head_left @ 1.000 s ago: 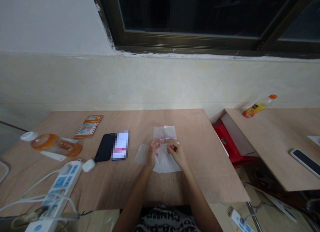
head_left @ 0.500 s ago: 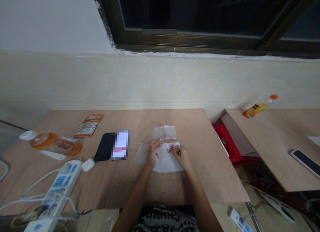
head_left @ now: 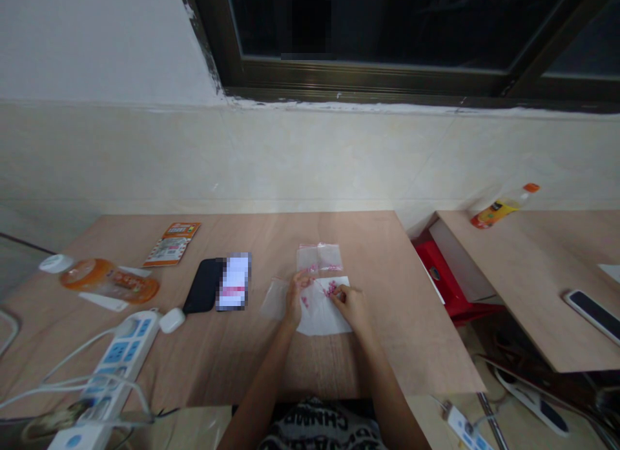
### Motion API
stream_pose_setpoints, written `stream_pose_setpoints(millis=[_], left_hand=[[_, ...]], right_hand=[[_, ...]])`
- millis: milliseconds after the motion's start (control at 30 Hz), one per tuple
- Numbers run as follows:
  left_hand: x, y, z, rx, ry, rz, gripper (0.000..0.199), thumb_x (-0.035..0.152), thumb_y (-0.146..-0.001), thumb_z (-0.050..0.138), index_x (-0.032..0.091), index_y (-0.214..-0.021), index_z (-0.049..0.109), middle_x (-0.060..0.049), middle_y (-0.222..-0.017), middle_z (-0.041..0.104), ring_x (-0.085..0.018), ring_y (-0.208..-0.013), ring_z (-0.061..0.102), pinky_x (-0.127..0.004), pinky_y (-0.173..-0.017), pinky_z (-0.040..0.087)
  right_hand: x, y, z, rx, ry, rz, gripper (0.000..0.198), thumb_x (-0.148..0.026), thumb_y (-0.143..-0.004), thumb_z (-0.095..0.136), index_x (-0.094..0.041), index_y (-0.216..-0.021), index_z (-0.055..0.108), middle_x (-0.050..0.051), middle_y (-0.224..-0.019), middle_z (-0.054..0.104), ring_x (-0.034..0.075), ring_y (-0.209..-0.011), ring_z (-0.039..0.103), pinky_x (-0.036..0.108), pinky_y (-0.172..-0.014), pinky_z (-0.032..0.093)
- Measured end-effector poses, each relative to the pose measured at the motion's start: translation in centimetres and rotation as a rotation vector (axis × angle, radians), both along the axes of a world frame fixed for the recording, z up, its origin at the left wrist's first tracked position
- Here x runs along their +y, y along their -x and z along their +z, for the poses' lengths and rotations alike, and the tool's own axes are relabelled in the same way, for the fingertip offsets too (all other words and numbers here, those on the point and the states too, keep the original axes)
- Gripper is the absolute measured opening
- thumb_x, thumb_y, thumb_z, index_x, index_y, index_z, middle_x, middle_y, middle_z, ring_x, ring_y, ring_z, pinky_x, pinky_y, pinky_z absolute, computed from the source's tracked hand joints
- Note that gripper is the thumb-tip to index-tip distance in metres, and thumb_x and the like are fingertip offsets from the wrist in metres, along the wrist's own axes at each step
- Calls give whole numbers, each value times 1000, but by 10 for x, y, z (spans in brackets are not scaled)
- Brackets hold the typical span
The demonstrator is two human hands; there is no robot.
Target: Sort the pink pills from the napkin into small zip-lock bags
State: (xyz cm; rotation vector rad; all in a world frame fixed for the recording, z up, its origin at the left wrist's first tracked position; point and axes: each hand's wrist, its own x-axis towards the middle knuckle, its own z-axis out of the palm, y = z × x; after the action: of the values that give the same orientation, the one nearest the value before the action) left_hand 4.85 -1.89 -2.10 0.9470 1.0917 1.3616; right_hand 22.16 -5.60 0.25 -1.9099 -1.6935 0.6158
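A white sheet (head_left: 323,317) lies on the table with small pink-red pieces (head_left: 331,287) on it, bead-like but too small to make out surely. My left hand (head_left: 294,298) rests at the sheet's left edge, its fingers drawn together near the upper corner; what they hold is hidden. My right hand (head_left: 352,303) is over the right side of the sheet, thumb and fingers pinched beside the pink cluster on something too small to name. Just beyond the sheet are clear plastic bags (head_left: 329,253) with pink bits along the lower edge. Another clear bag (head_left: 274,298) lies left of my left hand.
To the left are a lit phone (head_left: 234,282), a black flat case (head_left: 204,285), a white charger-like block (head_left: 172,319), an orange packet (head_left: 172,243), a lying drink bottle (head_left: 106,279) and a power strip (head_left: 113,359) with cables. A second table (head_left: 542,276) stands right, across a gap.
My right hand has shifted very slightly at the pink cluster, its fingers still pinched. My left hand stays in nearly the same place.
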Motion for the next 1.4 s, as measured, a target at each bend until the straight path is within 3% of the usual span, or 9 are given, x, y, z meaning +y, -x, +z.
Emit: stream_pose_setpoints(millis=[467,800,933,1100,1233,1400], left_hand=[[-1,-2,6,-8,34,-11,65,73,-81,42,19,-113,62,-9,-91,72,-22,-85,66,-34,-75,50],[-1,0,6,35,-25,-17,65,72,-82,44,17,-113,62,-9,-90,73,-23,-86,66,-37,-82,50],[-1,1,5,38,-32,-22,64,72,-83,43,19,-113,62,-9,-91,73,-23,-88,66,-37,-85,50],[-1,1,5,20,-15,-35,66,73,-81,44,19,-115,61,-9,-92,73,-23,-86,66,-35,-78,51],[0,1,4,45,-39,-36,65,72,-82,43,19,-114,62,-9,-92,73,-22,-85,66,-36,-81,50],[1,1,2,52,-13,-5,63,72,-81,45,20,-111,62,-9,-90,73,-22,-84,66,-36,-81,50]], right_hand=[[0,-1,-3,88,-48,-14,22,-38,-83,58,-20,-81,72,-2,-56,58,12,-51,50,23,-56,35],[10,19,3,527,-110,-16,35,-48,-84,56,-15,-81,68,-1,-58,55,13,-52,48,24,-51,36],[10,24,4,509,-93,52,33,-48,-85,56,-17,-85,69,-2,-58,54,14,-54,50,24,-54,37],[5,19,3,508,-113,20,34,-48,-86,52,-17,-79,66,0,-62,58,14,-56,52,24,-55,39],[0,11,0,364,-94,-59,31,-45,-85,54,-18,-77,67,-2,-55,54,13,-49,49,24,-51,35],[-3,9,-1,161,-62,-43,21,-38,-82,57,-21,-80,69,-2,-54,58,13,-50,53,23,-55,36]])
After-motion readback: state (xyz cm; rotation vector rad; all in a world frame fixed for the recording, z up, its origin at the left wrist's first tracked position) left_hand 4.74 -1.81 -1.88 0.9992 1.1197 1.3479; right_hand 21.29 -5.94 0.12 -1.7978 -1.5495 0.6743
